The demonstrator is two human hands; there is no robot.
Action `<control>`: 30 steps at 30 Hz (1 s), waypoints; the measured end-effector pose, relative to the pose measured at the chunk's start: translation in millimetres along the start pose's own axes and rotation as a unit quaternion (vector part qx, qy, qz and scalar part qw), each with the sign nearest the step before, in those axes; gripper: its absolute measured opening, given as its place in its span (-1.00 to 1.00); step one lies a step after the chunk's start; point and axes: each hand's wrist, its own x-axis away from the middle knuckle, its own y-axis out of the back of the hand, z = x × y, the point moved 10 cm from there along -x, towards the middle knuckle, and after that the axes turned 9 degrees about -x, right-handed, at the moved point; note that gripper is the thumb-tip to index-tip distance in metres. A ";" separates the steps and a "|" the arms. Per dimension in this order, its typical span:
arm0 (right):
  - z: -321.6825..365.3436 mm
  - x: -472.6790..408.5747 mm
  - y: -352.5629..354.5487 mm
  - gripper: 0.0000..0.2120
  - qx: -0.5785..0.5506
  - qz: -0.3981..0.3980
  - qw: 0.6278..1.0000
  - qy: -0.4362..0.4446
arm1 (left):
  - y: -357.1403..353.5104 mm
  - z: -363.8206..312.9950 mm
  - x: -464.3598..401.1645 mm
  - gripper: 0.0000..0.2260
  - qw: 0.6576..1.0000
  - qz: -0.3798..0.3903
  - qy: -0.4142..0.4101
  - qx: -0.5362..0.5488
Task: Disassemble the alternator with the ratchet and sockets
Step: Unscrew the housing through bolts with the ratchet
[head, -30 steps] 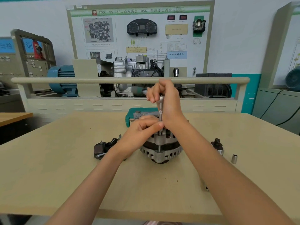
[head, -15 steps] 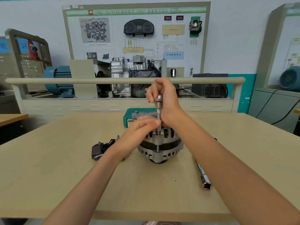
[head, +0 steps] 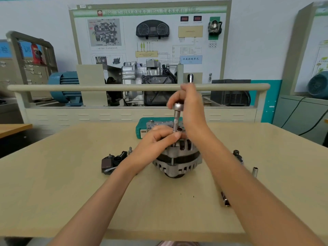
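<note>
behind alternator (head: 177, 162), wall board (head: 150, 41) reads "dsg" (rest blurred).

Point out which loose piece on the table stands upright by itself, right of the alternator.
The small silver socket near the right forearm: it stands on end, while the extension bar closer to the table's near edge lies flat.

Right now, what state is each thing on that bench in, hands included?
Alternator: upright on the table, case together.
Ratchet: vertical, its lower end on the alternator's top.
Right hand: grips the ratchet's head.
Left hand: pinches the ratchet's lower end.
Socket: loose, standing on the table.
Extension bar: lying loose, partly hidden by the right arm.
Black part: off, lying left of the alternator.
Green case: lies behind the alternator.
</note>
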 end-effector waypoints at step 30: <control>24.5 49.9 -12.0 -0.67 0.542 -0.057 0.814 0.199 | 4.7 1.5 3.4 -0.60 1.000 -0.019 -0.003 0.014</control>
